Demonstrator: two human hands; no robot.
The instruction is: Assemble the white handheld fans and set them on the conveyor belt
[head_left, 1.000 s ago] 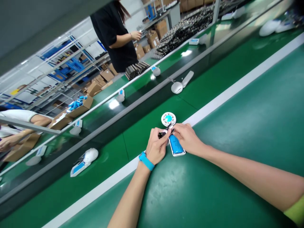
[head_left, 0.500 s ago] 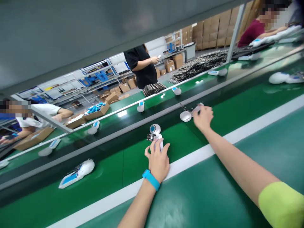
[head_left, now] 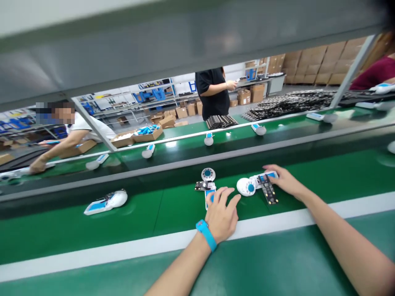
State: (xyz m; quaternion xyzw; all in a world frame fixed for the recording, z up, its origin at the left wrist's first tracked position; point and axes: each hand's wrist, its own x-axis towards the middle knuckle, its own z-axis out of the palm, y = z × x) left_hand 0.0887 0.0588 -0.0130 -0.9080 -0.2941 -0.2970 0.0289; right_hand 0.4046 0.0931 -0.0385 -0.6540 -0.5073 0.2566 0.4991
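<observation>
The open fan unit (head_left: 208, 185) lies on the green belt (head_left: 138, 213) under your left hand (head_left: 222, 209), fingers spread flat over its handle. Your right hand (head_left: 282, 181) rests on a second fan unit (head_left: 254, 183) just beside it, seemingly not gripping; a dark circuit board (head_left: 268, 190) lies across it.

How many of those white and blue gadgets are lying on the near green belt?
3, perhaps more out of frame: one lone unit far left, one under the left hand, one at the right hand.
</observation>
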